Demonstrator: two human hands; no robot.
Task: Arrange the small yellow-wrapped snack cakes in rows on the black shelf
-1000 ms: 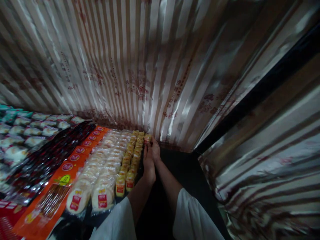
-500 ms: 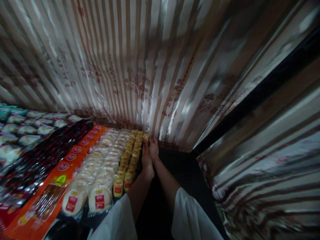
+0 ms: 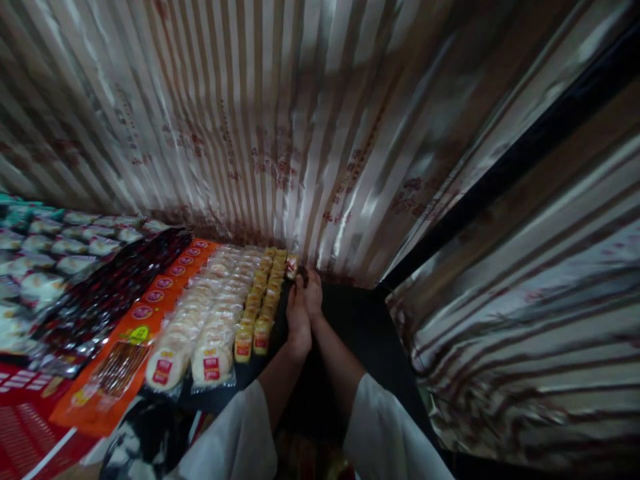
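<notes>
My left hand [image 3: 299,319] and my right hand [image 3: 313,297] are close together over a dark surface, just right of the rows of snacks. Their fingers bend in around a small dark thing [image 3: 303,273] at the fingertips, too dim to make out. Just beyond my left fingertips stands a small wrapped snack [image 3: 291,265] with a red and white label, at the back. Two rows of small yellow-wrapped cakes [image 3: 262,331] run along to the left of it. Farther left are two rows of round white cakes in clear wrappers [image 3: 213,365].
Orange snack packets [image 3: 143,311], dark shiny packets [image 3: 107,293] and white packets [image 3: 43,287] fill the left. A red basket [image 3: 25,420] is at lower left. Striped foil sheeting [image 3: 280,120] hangs behind; a dark pole [image 3: 500,173] slants on the right.
The view has shifted slightly, showing more of the red basket. My hands have drawn a little away from the small wrapped snack, which now stands free at the back.
</notes>
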